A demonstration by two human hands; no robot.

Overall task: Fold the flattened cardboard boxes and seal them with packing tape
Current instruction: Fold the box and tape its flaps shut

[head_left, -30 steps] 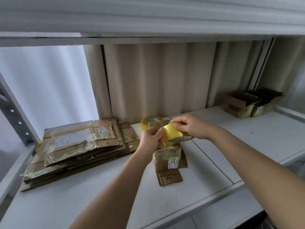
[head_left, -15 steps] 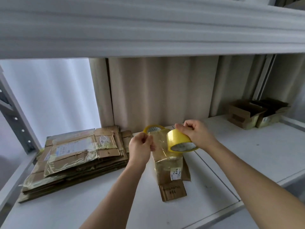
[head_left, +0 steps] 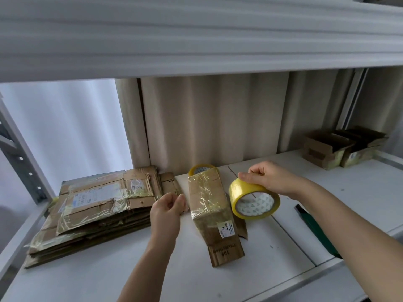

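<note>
Tape is sitting in my right hand [head_left: 270, 178] — I am gripping the yellow roll [head_left: 254, 200] from above, fingers curled over its rim, and holding it just right of the small box [head_left: 210, 205]. This box is lying on the white shelf [head_left: 283, 243], between my two hands, its top already shining with tape. My left hand [head_left: 166, 211] is hovering beside the box's left edge, thumb and fingers pinched together — whether they are holding a tape end I cannot tell. Flattened boxes [head_left: 91, 210] are lying stacked further left.
</note>
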